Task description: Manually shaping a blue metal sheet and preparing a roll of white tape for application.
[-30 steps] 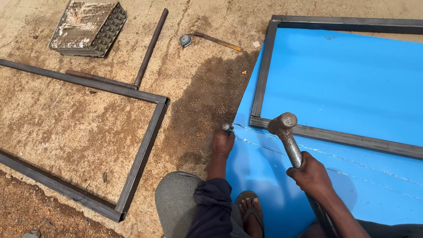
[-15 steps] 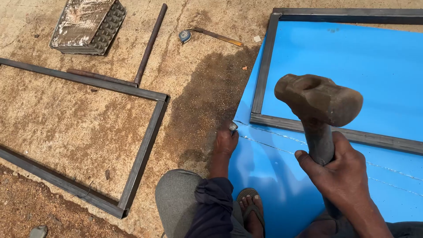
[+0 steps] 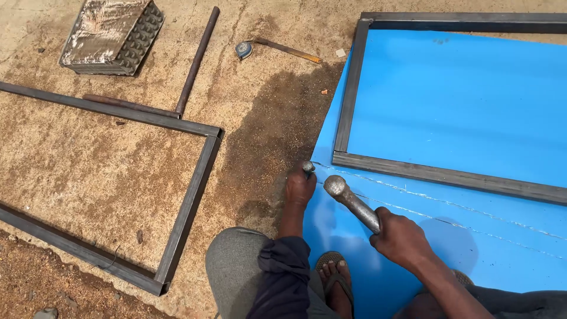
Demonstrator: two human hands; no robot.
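Note:
My left hand (image 3: 299, 188) grips a short steel chisel (image 3: 308, 168), its tip set on the left edge of a blue metal sheet (image 3: 449, 100). My right hand (image 3: 401, 239) holds a steel hammer (image 3: 349, 199) by the handle, with the head low and just right of the chisel top. A dark steel tube frame (image 3: 348, 100) lies on the sheet, and a thin scratched line crosses the sheet below its near bar. A sandalled foot (image 3: 335, 277) rests on the sheet's near part.
A second rectangular steel frame (image 3: 192, 195) lies on the sandy concrete floor at left. Behind it are a loose steel tube (image 3: 198, 59), a rusty rod, a dimpled metal block (image 3: 112, 35) and a tape measure (image 3: 245, 48) with its blade pulled out.
The hammer was down by the chisel, rose high half a second ago, and has now come back down next to the chisel top. My left hand stayed in place.

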